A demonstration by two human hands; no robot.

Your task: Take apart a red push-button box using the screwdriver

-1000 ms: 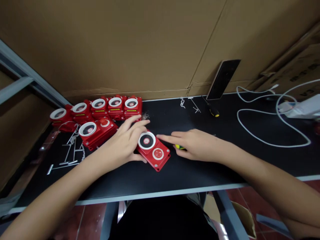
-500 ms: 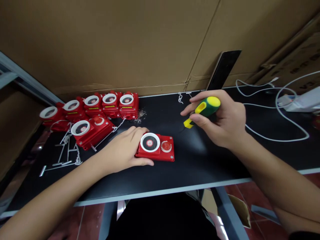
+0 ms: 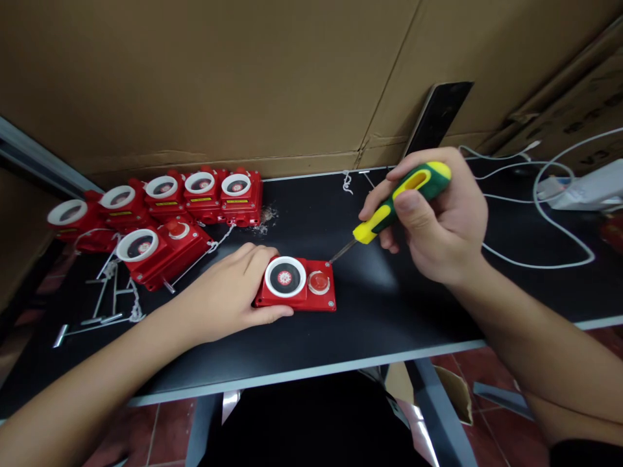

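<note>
A red alarm box with a white-ringed round front and a red dome lies face up on the black table. My left hand is wrapped round its left end, thumb along the near side. In my right hand is a green and yellow screwdriver, its handle gripped between thumb and fingers. The shaft slants down to the left. Its tip is at the screw in the box's far right corner; whether it sits in the screw head I cannot tell.
Several similar red boxes stand in a row at the back left, with another red box in front. Small metal hammers with white cord lie left. A white cable loops at right. Cardboard backs the table.
The screwdriver has come down and left, its tip now at the box's far right corner. My left hand keeps its hold on the box. The whole view has shifted slightly.
</note>
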